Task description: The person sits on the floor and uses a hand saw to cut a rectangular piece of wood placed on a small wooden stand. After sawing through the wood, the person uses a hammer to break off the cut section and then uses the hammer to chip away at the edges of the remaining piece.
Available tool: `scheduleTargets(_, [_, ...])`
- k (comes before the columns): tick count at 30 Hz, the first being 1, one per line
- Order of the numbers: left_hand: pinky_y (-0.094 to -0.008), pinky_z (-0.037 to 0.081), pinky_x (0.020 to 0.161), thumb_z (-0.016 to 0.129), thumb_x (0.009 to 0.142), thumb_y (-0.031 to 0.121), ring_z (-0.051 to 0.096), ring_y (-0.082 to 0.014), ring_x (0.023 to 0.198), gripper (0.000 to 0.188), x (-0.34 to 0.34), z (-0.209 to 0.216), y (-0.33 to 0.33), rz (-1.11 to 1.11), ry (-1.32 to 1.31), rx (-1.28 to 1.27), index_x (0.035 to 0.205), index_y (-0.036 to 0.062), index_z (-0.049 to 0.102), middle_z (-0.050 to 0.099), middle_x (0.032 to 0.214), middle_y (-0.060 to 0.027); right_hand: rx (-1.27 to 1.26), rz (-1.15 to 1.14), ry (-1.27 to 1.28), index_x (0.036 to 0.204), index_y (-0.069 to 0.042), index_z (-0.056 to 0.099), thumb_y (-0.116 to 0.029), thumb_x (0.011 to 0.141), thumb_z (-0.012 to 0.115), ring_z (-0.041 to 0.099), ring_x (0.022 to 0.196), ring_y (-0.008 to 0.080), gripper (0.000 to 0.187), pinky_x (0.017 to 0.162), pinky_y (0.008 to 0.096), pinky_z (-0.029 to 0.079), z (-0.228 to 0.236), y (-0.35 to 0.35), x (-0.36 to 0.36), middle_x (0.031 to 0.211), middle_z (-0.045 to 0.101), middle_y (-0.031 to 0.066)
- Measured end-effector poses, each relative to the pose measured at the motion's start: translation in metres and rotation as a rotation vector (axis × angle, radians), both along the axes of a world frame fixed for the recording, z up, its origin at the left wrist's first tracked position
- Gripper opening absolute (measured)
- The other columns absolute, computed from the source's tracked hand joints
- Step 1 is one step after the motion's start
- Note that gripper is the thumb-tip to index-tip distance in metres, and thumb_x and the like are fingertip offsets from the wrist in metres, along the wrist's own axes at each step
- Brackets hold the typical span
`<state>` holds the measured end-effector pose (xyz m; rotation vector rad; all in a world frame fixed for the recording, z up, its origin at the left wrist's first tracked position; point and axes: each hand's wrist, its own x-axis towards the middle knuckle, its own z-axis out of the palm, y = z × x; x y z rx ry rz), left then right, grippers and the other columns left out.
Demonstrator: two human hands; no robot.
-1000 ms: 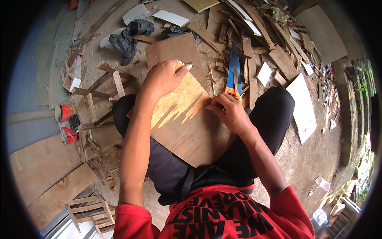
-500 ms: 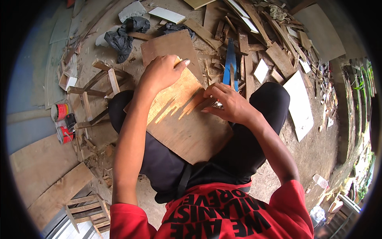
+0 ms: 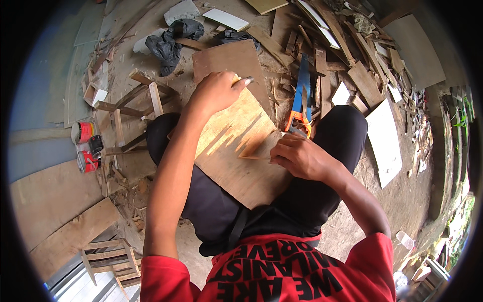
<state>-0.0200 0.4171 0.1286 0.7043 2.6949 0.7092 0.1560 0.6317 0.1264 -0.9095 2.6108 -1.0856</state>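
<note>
A plywood board (image 3: 239, 177) rests tilted across my thighs, its top layer partly stripped to a pale, ragged patch. My left hand (image 3: 217, 93) is closed over the far edge of the board, with the thumb along the corner. At the board's right edge, my right hand (image 3: 303, 156) pinches a lifted strip of veneer (image 3: 261, 147). The strip curls up from the surface, and part of its far side is still joined to the board as far as I can see. The fingertips of my right hand are partly hidden behind its back.
A handsaw (image 3: 303, 85) with a blue blade and orange handle lies beyond my right knee. Another brown board (image 3: 229, 56) lies on the floor ahead. Black plastic bags (image 3: 165, 52), a wooden frame (image 3: 118, 126), red cans (image 3: 88, 161) and heaped scrap wood (image 3: 367, 80) surround me.
My right hand has pulled toward me and slightly right, lifting the veneer strip and widening the bare pale patch. My left hand keeps its hold on the board; the whole view has shifted slightly.
</note>
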Motion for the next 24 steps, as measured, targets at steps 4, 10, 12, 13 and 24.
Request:
scheduleTargets(4, [-0.0496, 0.052, 0.073, 0.060, 0.098, 0.042, 0.066, -0.0439, 0.076, 0.049, 0.004, 0.005, 0.005, 0.017, 0.017, -0.049, 0.085, -0.0050, 0.068, 0.066, 0.076, -0.0274, -0.001, 0.036, -0.046, 0.096, -0.003, 0.061, -0.013, 0.093, 0.064, 0.061, 0.087, 0.0327, 0.011, 0.083, 0.0419, 0.049, 0.016, 0.005, 0.008, 0.087, 0.061, 0.0125])
scheduleTargets(10, [-0.0488, 0.049, 0.065, 0.062, 0.096, 0.045, 0.064, -0.0416, 0.070, 0.051, 0.002, -0.007, 0.000, 0.012, 0.028, -0.038, 0.084, -0.0052, 0.064, 0.064, 0.072, -0.0252, -0.027, 0.073, -0.108, 0.092, -0.003, 0.064, -0.008, 0.087, 0.068, 0.062, 0.084, 0.0322, 0.008, 0.080, 0.0422, 0.051, 0.040, 0.008, 0.017, 0.085, 0.062, 0.0117])
scheduleTargets(12, [-0.0486, 0.050, 0.067, 0.063, 0.096, 0.044, 0.065, -0.0420, 0.072, 0.050, 0.001, -0.008, -0.006, 0.028, 0.029, -0.049, 0.086, -0.0050, 0.065, 0.065, 0.074, -0.0255, -0.051, 0.057, -0.114, 0.088, -0.003, 0.065, -0.006, 0.084, 0.069, 0.062, 0.084, 0.0321, 0.006, 0.079, 0.0424, 0.051, 0.076, 0.026, 0.017, 0.085, 0.064, 0.0113])
scheduleTargets(13, [-0.0485, 0.050, 0.068, 0.063, 0.096, 0.043, 0.066, -0.0422, 0.074, 0.049, -0.001, -0.008, -0.008, 0.026, 0.018, -0.055, 0.088, -0.0050, 0.066, 0.066, 0.077, -0.0258, 0.023, -0.040, -0.094, 0.087, -0.003, 0.067, -0.004, 0.084, 0.070, 0.063, 0.082, 0.0313, 0.004, 0.077, 0.0415, 0.052, 0.097, 0.043, 0.021, 0.083, 0.064, 0.0114])
scheduleTargets(24, [-0.0501, 0.053, 0.077, 0.062, 0.096, 0.040, 0.068, -0.0437, 0.081, 0.046, 0.010, 0.013, -0.002, 0.052, 0.032, -0.053, 0.088, -0.0052, 0.070, 0.068, 0.078, -0.0274, 0.161, -0.473, 0.066, 0.138, 0.005, 0.050, -0.024, 0.090, 0.072, 0.062, 0.110, 0.0404, 0.060, 0.097, 0.0450, 0.050, 0.008, 0.032, -0.002, 0.128, 0.060, 0.0259])
